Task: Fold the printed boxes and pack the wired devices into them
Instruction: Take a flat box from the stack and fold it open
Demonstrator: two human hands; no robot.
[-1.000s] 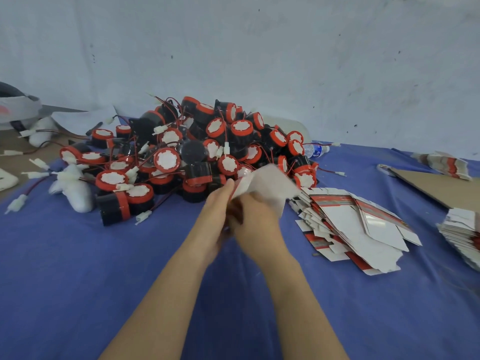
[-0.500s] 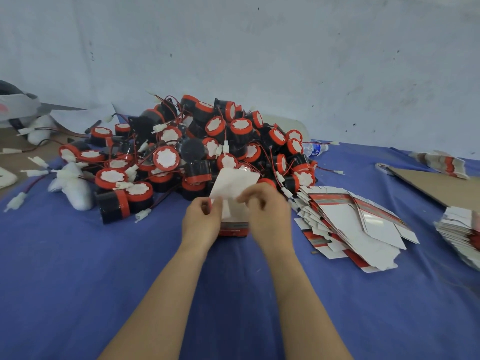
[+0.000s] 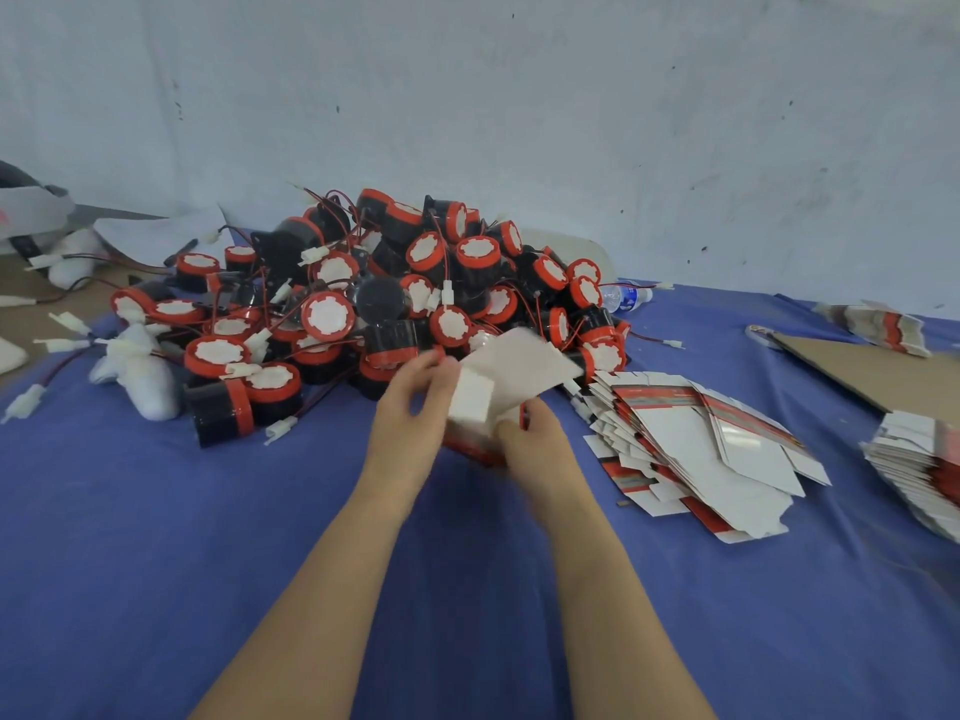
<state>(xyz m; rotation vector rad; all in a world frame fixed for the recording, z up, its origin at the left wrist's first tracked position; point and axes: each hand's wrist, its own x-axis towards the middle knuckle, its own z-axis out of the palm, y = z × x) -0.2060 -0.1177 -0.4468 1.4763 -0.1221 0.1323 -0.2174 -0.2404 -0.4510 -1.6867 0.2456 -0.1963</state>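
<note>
Blue-clothed table, viewed from its near edge; all places are read off the pile of devices.

- Left grip, just in front of the pile: fingers and thumb curled, pinching a small white flap of the box.
- Right grip, front of the pile and a little right: curled round the box's lower right side.
- Box: half-formed, held off the cloth at the pile's front edge. White inside faces the camera, red print along the bottom. Blurred, so I cannot tell whether it touches the pile.
- Right-front of the pile: flat boxes, a fanned heap, white with red strips.
- Farther right: second stack and a brown card sheet.
- Left-front: white wad.
- Pile itself: black round bodies, red caps, red wires, white plugs.
- Behind its right end: bottle, lying down.
- Behind all: pale wall.
</note>
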